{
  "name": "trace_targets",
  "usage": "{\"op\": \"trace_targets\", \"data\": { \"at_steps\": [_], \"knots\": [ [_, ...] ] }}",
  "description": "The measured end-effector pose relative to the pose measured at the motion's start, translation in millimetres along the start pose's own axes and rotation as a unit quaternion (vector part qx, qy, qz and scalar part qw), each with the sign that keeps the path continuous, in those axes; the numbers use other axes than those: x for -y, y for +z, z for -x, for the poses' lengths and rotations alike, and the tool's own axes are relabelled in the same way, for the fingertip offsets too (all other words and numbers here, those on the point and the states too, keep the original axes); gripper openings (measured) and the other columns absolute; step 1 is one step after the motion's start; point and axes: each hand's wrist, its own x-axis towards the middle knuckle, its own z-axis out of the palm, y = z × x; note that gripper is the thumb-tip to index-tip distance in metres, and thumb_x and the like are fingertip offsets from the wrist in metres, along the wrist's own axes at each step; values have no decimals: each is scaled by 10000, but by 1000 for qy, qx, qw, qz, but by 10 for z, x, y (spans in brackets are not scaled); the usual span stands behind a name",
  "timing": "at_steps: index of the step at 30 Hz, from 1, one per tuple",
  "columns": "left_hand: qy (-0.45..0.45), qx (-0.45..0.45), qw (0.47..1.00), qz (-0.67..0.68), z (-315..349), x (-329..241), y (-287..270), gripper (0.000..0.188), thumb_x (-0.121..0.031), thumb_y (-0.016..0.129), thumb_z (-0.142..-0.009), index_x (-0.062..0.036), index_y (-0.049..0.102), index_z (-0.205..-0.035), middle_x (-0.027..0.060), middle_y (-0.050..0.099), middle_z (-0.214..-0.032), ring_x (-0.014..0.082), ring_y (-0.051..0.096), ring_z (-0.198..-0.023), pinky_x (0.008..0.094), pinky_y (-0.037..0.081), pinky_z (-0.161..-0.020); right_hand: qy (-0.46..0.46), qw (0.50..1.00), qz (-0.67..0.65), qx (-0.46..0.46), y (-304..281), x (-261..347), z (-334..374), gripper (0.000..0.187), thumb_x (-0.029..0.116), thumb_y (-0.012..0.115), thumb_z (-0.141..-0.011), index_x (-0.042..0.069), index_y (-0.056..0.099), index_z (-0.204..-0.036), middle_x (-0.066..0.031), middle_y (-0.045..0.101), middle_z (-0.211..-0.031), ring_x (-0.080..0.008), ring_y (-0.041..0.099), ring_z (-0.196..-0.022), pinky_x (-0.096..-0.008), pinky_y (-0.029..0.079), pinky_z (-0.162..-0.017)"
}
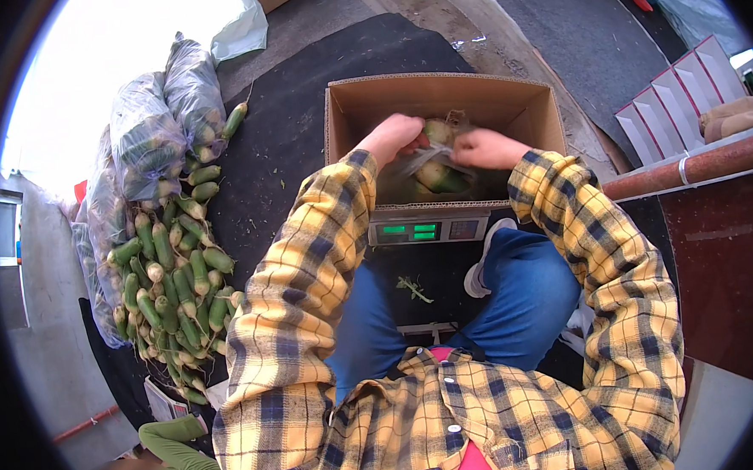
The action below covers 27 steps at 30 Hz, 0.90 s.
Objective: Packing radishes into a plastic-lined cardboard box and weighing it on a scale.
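Observation:
A cardboard box (437,83) rests on a digital scale (427,231) between my knees. Inside it lies a clear plastic bag (430,155) with green-and-white radishes (438,177) in it. My left hand (395,137) has its fingers closed on the bag's left side, close to a pale radish end. On the other side my right hand (486,149) pinches the gathered plastic. The bag is drawn tight between both hands, over the radishes. The box's floor is mostly hidden.
Left of the box is a large heap of green radishes (168,293), with filled plastic bags (146,136) behind it. Red-edged panels (676,96) and a rusty pipe (722,159) stand at the right. A leaf scrap (413,289) lies before the scale. Another person's green sleeve (179,449) shows lower left.

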Motion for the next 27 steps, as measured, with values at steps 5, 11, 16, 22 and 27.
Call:
{"op": "trace_targets", "data": {
  "at_steps": [5, 11, 16, 22, 27],
  "knots": [
    [60, -52, 995, -58, -170, 262, -49, 198, -244, 644, -764, -50, 616, -740, 24, 547, -686, 127, 489, -572, 293, 414, -526, 41, 987, 136, 74, 163, 207, 44, 325, 358, 570, -821, 39, 610, -866, -169, 609, -787, -300, 578, -727, -379, 449, -694],
    [128, 102, 938, -307, 289, -1, 222, 321, -334, 604, -771, -24, 585, -687, 28, 519, -583, 135, 470, -488, 299, 403, -459, 44, 992, 116, -34, 47, 133, -31, 355, 342, 531, -781, 15, 651, -852, -203, 632, -832, -352, 602, -808, -413, 462, -723],
    [-31, 110, 951, 286, 163, -160, 247, 264, -185, 469, -865, -95, 464, -617, -18, 379, -512, 119, 387, -437, 296, 397, -453, 39, 998, 4, -44, 31, 84, -20, 355, 329, 500, -782, 8, 648, -819, -201, 633, -800, -354, 606, -793, -411, 468, -722],
    [-88, -132, 826, 541, -88, -297, 326, 238, -137, 410, -890, -43, 516, -699, 1, 416, -512, 113, 393, -420, 305, 433, -481, -92, 958, 225, -152, 209, 293, 92, 268, 238, 481, -762, 7, 610, -714, -191, 616, -708, -366, 603, -695, -459, 480, -679],
    [-139, -214, 765, 590, -451, -53, 305, 265, -133, 398, -894, -52, 515, -670, 11, 435, -514, 121, 434, -437, 326, 443, -497, -221, 920, 314, -79, 374, 297, 90, 197, 190, 546, -668, 12, 595, -599, -165, 585, -607, -338, 591, -615, -431, 475, -606]
  ]
}}
